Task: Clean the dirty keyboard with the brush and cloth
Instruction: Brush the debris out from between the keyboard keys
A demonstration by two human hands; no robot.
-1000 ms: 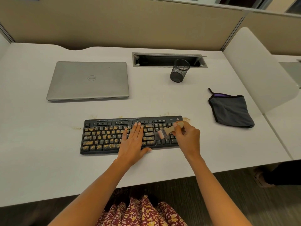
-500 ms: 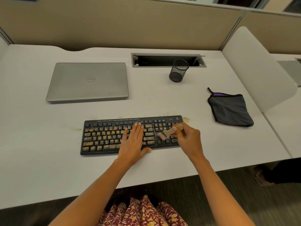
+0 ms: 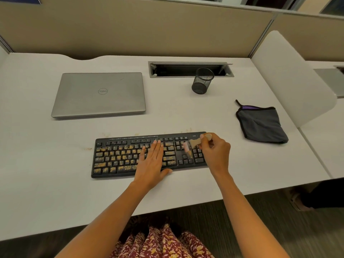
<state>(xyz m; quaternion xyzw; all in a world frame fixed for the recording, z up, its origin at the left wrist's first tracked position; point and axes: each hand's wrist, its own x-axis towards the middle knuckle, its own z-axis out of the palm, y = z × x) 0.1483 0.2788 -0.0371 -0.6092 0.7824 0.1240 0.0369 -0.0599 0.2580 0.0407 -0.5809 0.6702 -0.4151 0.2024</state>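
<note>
Keyboard (image 3: 115, 157) lies on the desk (image 3: 55, 192) under both hands, long edge toward the person. The left hand (image 3: 151, 161) rests flat on the middle keys, fingers straight and together, pinning it. The right hand (image 3: 216, 155) pinches the brush (image 3: 195, 142) by its handle, fingers curled round it, bristles on the keys just left of those fingertips. Over the last second the bristles have crept from the lower rows there to the upper ones, a short stroke away from the person. That end looks nearly clean, but yellow grit (image 3: 111, 164) covers the keys left of the flat fingers, so I judge most brushing remains. Beyond the fingertips is bare desk before the laptop (image 3: 98, 94) and cup (image 3: 202, 81). The cloth (image 3: 260, 125) lies well right of the right hand, untouched.
</note>
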